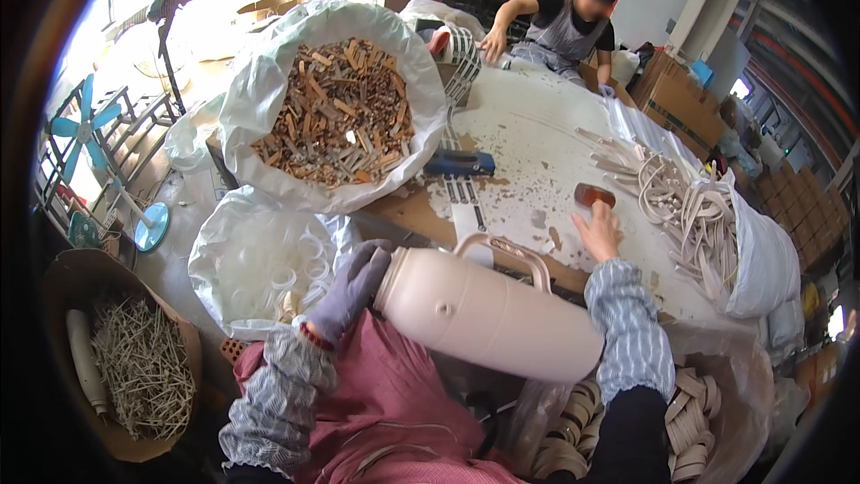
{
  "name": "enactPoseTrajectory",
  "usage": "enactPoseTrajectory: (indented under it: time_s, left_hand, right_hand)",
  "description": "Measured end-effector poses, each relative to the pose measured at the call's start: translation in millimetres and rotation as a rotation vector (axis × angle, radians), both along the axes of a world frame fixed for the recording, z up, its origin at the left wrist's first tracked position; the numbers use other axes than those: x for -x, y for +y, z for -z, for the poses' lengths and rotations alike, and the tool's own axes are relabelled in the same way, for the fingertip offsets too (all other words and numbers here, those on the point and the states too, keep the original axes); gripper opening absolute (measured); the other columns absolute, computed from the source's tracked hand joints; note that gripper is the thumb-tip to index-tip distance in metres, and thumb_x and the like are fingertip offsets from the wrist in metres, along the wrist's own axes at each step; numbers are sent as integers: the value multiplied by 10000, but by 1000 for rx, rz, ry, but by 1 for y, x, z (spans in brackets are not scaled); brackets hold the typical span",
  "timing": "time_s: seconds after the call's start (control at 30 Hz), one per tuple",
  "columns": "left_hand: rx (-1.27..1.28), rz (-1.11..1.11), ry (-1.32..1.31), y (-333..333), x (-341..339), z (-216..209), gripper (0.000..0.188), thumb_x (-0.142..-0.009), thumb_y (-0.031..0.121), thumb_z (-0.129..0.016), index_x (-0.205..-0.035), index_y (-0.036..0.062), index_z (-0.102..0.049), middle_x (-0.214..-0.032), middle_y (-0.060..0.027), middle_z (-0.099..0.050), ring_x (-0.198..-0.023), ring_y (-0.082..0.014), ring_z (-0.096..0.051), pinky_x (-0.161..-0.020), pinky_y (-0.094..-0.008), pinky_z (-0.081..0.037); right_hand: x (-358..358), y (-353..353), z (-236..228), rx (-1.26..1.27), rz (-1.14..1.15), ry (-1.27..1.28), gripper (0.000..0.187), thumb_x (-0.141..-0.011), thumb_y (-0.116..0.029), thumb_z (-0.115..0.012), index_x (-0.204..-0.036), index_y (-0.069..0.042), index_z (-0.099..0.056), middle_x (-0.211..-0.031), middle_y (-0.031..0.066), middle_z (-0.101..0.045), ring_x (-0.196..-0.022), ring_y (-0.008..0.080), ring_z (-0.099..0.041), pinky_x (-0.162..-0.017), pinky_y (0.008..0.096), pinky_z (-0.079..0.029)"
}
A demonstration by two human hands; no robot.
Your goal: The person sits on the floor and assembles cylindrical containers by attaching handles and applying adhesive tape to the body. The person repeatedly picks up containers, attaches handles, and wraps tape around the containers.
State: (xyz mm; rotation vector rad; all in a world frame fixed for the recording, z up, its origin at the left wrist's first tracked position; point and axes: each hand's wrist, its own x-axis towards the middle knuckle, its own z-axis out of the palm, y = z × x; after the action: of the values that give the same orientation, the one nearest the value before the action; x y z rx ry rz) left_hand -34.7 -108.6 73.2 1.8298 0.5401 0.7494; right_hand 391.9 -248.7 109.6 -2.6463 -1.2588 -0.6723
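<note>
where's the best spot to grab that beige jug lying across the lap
Probably by the loop handle of the jug, coming from above on the table side. The jug lies on its side with the handle facing up and open, while the gloved left hand steadies its narrow end. The right hand is on the table.

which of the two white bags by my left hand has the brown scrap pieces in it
The large white bag farther from you, piled with brown and tan scrap pieces. The smaller white bag beside your gloved left hand holds pale rings.
</note>
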Motion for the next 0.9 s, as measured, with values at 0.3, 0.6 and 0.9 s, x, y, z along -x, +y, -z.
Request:
enactPoseTrajectory:
  time_s: [0.3,0.6,0.9]
  left_hand:
    - [-321,22,413,75,-37,19,372,-907,160,-524,-1267,69,-509,-1215,-192,-557,-1129,-349,-540,-874,-404,-514]
    - [-160,-18,454,72,-36,19,373,-955,160,-437,-1307,45,-479,-1243,-202,-524,-1086,-364,-561,-857,-371,-533]
    - [-288,-11,497,67,-38,11,367,-953,134,-414,-1300,36,-480,-1267,-211,-506,-1110,-397,-541,-976,-400,-469]
  right_hand:
    - [-22,44,-24,23,-314,373,342,-920,-335,-564,-1079,-32,-562,-960,217,-663,-888,392,-641,-787,480,-496]
    - [91,42,-74,423,-589,296,416,-869,-453,-631,-1027,-75,-555,-812,145,-690,-734,331,-680,-678,419,-547]
    - [63,20,-56,275,-610,288,306,-823,-247,-664,-1031,-62,-537,-777,201,-660,-720,363,-668,-637,455,-538]
